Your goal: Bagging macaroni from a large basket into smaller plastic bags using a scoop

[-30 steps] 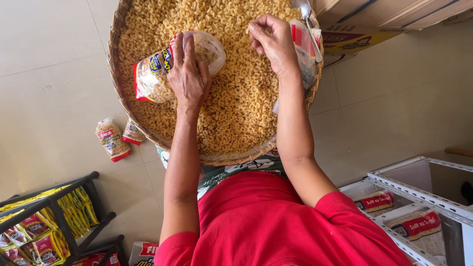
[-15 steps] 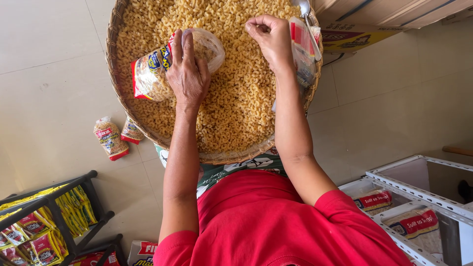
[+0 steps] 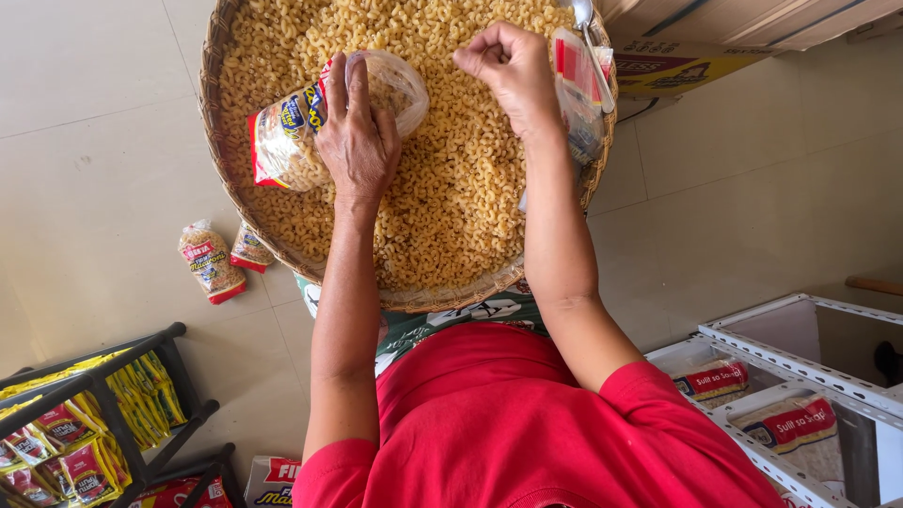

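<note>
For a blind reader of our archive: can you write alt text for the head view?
A person's left hand holds a clear bag of elbow macaroni over a round woven tray heaped with loose macaroni, while the right hand pinches closed above the heap. Two filled packets lie on the tiled floor.

small shop: racks (image 3: 113, 414) of packaged goods (image 3: 66, 452)
</note>
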